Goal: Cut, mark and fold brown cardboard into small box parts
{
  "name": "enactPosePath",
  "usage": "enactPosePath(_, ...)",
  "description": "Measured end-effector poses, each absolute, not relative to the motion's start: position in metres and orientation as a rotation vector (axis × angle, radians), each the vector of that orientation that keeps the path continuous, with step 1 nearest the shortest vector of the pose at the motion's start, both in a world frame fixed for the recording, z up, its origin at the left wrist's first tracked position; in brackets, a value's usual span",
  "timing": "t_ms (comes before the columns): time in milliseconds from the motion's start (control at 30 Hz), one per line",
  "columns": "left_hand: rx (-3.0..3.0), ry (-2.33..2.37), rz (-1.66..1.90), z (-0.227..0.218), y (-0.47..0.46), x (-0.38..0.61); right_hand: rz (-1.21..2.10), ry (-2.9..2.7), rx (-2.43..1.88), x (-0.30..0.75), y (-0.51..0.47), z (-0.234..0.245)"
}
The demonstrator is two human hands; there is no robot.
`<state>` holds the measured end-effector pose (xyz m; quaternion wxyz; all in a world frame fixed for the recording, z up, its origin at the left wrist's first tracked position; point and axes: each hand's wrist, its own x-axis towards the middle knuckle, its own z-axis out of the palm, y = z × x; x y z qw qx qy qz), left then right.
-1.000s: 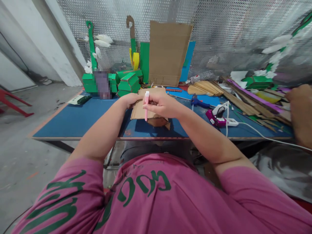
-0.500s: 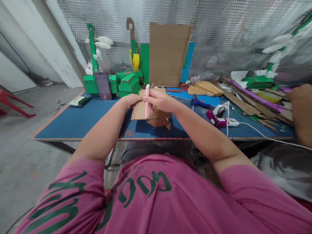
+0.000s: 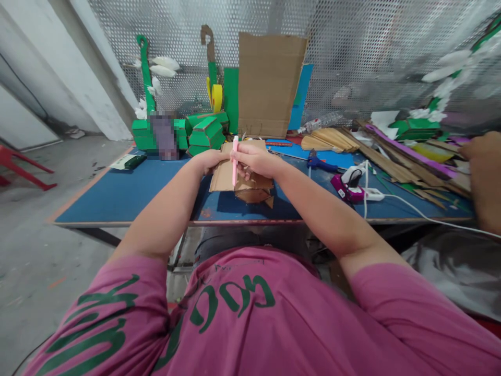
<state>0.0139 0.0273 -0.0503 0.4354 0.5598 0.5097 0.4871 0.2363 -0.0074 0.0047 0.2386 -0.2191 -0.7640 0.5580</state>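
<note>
Over the middle of the table, my right hand (image 3: 256, 158) is closed around a slim pink pen-shaped tool (image 3: 235, 164) with a pale top end. It stands nearly upright in the view, and I cannot tell its exact kind. Beneath that hand lies a brown cardboard piece (image 3: 223, 180), with a smaller folded cardboard shape (image 3: 253, 196) at its near edge. My left hand (image 3: 211, 161) grips the cardboard's left side; its fingertips are partly hidden.
Green cardboard boxes (image 3: 205, 137) stand back left, and a tall cardboard sheet (image 3: 272, 83) leans behind. To the right are a blue glue gun (image 3: 323, 164), a purple-and-white power strip (image 3: 348, 190) with a white cord, and cardboard strips (image 3: 391, 162). A person's arm (image 3: 487, 177) shows far right.
The pink tool and my right hand have shifted very slightly. Both hands stay on the same things, and the view has moved a little.
</note>
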Motion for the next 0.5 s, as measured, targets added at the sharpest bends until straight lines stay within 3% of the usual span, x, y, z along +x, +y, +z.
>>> enactPosePath(500, 1.29, 1.286, 0.973, -0.0513, 0.0303, 0.0118, 1.616, -2.037, -0.663, 0.2354, -0.0045, 0.0131)
